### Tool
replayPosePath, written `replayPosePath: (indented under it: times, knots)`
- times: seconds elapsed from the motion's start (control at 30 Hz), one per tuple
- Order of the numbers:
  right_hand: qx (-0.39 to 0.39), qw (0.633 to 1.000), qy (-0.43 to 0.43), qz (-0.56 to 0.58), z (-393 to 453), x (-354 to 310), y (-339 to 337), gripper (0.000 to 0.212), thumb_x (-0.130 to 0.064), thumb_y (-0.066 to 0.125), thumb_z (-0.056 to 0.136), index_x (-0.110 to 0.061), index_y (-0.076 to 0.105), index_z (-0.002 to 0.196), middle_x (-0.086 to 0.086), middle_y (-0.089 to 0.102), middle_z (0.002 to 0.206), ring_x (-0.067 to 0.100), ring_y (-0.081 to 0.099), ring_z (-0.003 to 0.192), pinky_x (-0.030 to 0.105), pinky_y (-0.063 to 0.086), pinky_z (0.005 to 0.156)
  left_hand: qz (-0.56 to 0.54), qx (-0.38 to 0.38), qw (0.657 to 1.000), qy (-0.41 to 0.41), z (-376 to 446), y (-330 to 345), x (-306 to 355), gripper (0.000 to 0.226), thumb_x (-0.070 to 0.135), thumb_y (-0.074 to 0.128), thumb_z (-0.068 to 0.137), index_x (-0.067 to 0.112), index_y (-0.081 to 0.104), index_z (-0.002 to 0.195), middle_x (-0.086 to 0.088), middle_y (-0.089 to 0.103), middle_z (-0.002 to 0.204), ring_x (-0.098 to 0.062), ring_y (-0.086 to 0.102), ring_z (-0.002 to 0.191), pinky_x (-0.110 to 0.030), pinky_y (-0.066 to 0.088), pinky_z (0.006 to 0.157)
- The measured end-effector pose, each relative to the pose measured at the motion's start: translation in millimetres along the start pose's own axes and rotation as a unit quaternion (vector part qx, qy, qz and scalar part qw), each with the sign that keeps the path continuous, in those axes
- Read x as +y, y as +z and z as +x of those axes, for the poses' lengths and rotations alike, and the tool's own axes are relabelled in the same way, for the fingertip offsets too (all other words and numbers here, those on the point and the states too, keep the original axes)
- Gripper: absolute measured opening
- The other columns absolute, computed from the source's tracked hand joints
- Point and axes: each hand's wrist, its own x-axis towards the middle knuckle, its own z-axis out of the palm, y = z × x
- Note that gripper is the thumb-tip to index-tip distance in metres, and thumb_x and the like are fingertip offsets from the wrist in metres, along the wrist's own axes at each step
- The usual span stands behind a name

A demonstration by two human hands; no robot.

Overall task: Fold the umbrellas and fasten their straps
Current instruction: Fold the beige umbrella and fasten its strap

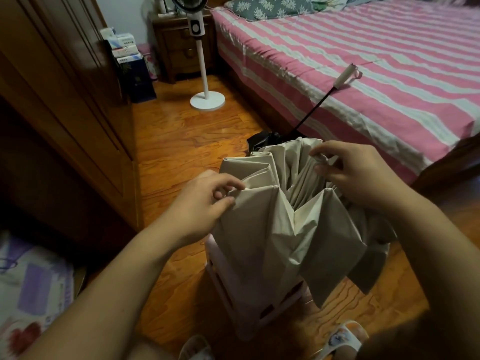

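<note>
Head view: in the lower middle of the frame a beige umbrella [280, 229] is collapsed but not yet tidied, its canopy standing in loose, uneven pleats over what looks like a pale pink stool [233, 289]. Its black shaft [315, 107] runs up and to the right, and the white handle [346, 76] lies against the pink striped bed [363, 48] in the upper right. The left hand [205, 206], at centre left, pinches one pleat edge between thumb and fingertips. The right hand [355, 170], at centre right, pinches another fold near the far rim of the canopy, fingers curled round the cloth.

By my reading the task is at an early to middle stage: the frame is closed and the panels are being sorted fold by fold, but the canopy is not wrapped round the shaft and no strap is fastened; I cannot pick out the strap. Only this one umbrella shows, so whether others wait I cannot tell
</note>
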Motion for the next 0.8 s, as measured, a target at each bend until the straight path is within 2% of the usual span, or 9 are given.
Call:
replayPosePath:
  times: [0.23, 0.33, 0.4, 0.47, 0.53, 0.6, 0.63, 0.73, 0.8]
  knots:
    - [-0.002, 1.000, 0.011, 0.002, -2.5, 2.8, -3.6, 0.030, -0.021, 0.069, 0.096, -0.029, 0.068, 0.124, -0.001, 0.070, 0.110, 0.015, 0.064, 0.095, 0.042, 0.055, 0.086, -0.016, 0.009, 1.000, -0.010, 3.4, 1.9, -4.0, 0.024, 0.012, 0.067, 0.096, 0.033, 0.071, 0.107, 0.011, 0.060, 0.103, 0.009, 0.053, 0.086, -0.005, 0.040, 0.070]
    - [-0.002, 1.000, 0.011, 0.008, -3.1, 3.6, -3.9, 0.029, -0.022, 0.069, 0.096, -0.029, 0.068, 0.124, -0.002, 0.070, 0.113, 0.015, 0.064, 0.095, 0.040, 0.054, 0.085, -0.044, -0.017, 0.999, -0.014, 2.8, 4.9, -2.8, 0.020, 0.012, 0.069, 0.095, 0.030, 0.072, 0.104, 0.011, 0.067, 0.096, 0.008, 0.058, 0.083, -0.007, 0.044, 0.069]
    - [0.001, 1.000, 0.009, 0.007, -2.8, 4.8, -3.2, 0.029, -0.022, 0.069, 0.096, -0.029, 0.068, 0.124, -0.002, 0.070, 0.110, 0.014, 0.064, 0.094, 0.038, 0.053, 0.084, -0.034, -0.007, 0.999, -0.009, 3.5, 6.0, -0.5, 0.018, 0.010, 0.071, 0.093, 0.027, 0.074, 0.098, 0.012, 0.070, 0.093, 0.004, 0.061, 0.085, -0.012, 0.048, 0.071]
    - [0.003, 1.000, 0.010, -0.002, -1.4, 6.2, -3.0, 0.029, -0.021, 0.068, 0.096, -0.029, 0.068, 0.125, -0.003, 0.068, 0.109, 0.014, 0.063, 0.093, 0.036, 0.051, 0.082, 0.020, 0.061, 0.997, 0.052, 3.6, -1.9, 0.9, 0.019, 0.004, 0.071, 0.090, 0.022, 0.075, 0.096, 0.010, 0.070, 0.093, -0.002, 0.063, 0.087, -0.025, 0.053, 0.078]
    - [0.002, 1.000, 0.014, -0.014, -0.3, 8.4, -3.2, 0.030, -0.022, 0.067, 0.097, -0.029, 0.067, 0.126, -0.004, 0.067, 0.111, 0.014, 0.062, 0.094, 0.036, 0.051, 0.082, 0.113, 0.125, 0.972, 0.161, 3.7, -19.3, 4.1, 0.017, 0.002, 0.070, 0.089, 0.017, 0.073, 0.097, 0.006, 0.068, 0.094, -0.011, 0.060, 0.092, -0.030, 0.052, 0.079]
    - [-0.003, 0.999, 0.019, -0.027, 0.2, 11.2, -1.4, 0.029, -0.024, 0.068, 0.097, -0.030, 0.067, 0.125, -0.004, 0.068, 0.112, 0.015, 0.062, 0.097, 0.039, 0.053, 0.084, 0.178, 0.127, 0.943, 0.252, 2.4, -31.1, 7.6, 0.013, 0.004, 0.068, 0.090, 0.013, 0.071, 0.099, 0.002, 0.066, 0.097, -0.016, 0.056, 0.095, -0.029, 0.047, 0.079]
    - [-0.006, 0.999, 0.020, -0.034, 0.4, 11.8, 0.6, 0.028, -0.025, 0.068, 0.097, -0.030, 0.068, 0.124, -0.003, 0.069, 0.112, 0.016, 0.063, 0.097, 0.040, 0.053, 0.085, 0.182, 0.116, 0.939, 0.268, 1.6, -32.1, 8.6, 0.013, 0.006, 0.067, 0.092, 0.013, 0.071, 0.102, 0.002, 0.065, 0.099, -0.016, 0.055, 0.097, -0.028, 0.045, 0.081]
    - [0.000, 0.999, 0.016, -0.032, 0.7, 9.2, 5.3, 0.027, -0.024, 0.069, 0.096, -0.028, 0.069, 0.123, 0.000, 0.071, 0.112, 0.017, 0.065, 0.095, 0.041, 0.054, 0.086, 0.111, 0.102, 0.963, 0.225, -0.7, -25.2, 5.2, 0.025, 0.009, 0.062, 0.096, 0.020, 0.070, 0.116, 0.008, 0.060, 0.103, -0.009, 0.054, 0.099, -0.022, 0.045, 0.082]
    - [0.008, 1.000, 0.005, -0.023, -0.2, 5.6, 4.8, 0.027, -0.021, 0.070, 0.096, -0.026, 0.070, 0.122, 0.000, 0.071, 0.110, 0.017, 0.065, 0.093, 0.042, 0.054, 0.086, 0.047, 0.110, 0.978, 0.171, -2.1, -24.3, -0.5, 0.029, 0.008, 0.062, 0.096, 0.025, 0.071, 0.117, 0.009, 0.058, 0.103, -0.008, 0.056, 0.098, -0.020, 0.047, 0.080]
